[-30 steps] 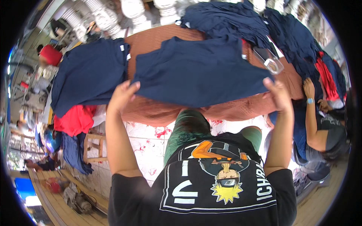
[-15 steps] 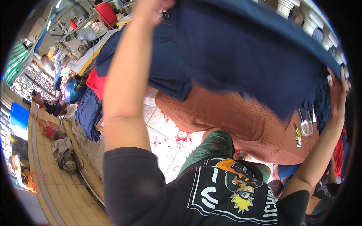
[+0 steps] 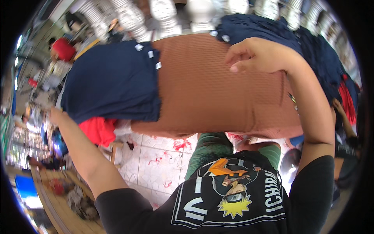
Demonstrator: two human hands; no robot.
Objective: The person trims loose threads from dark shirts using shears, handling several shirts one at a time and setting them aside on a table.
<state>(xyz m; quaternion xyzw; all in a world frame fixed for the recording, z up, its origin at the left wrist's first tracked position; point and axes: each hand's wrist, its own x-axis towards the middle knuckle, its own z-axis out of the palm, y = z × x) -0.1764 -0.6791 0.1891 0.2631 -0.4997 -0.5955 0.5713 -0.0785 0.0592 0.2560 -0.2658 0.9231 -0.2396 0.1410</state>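
Note:
Navy blue fabric pieces (image 3: pixel 111 84) lie in a flat stack on the left of the table, with several small white tags along the stack's right and far edges. My left hand (image 3: pixel 57 115) is at the stack's near left corner; its fingers are small and blurred, so any grip on the cloth cannot be made out. Over the brown textured table cover (image 3: pixel 194 93) hovers my right hand (image 3: pixel 261 56), fingers loosely bent, thumb apart, holding nothing. Just beyond it sits another pile of navy fabric (image 3: pixel 259 31), also with white tags.
White balusters (image 3: pixel 165 17) line the table's far side. Red cloth (image 3: pixel 99 130) hangs below the left stack. Small yellow-handled snips (image 3: pixel 293 99) lie near my right forearm. Red scraps (image 3: pixel 181 145) litter the tiled floor. Another person's arm (image 3: pixel 344 117) shows at the right; a person in red (image 3: pixel 63 49) sits far left.
The navy cloth stretched high between both hands is now down on the left stack. My right hand has let go and come over the table's middle; my left hand has dropped to the left.

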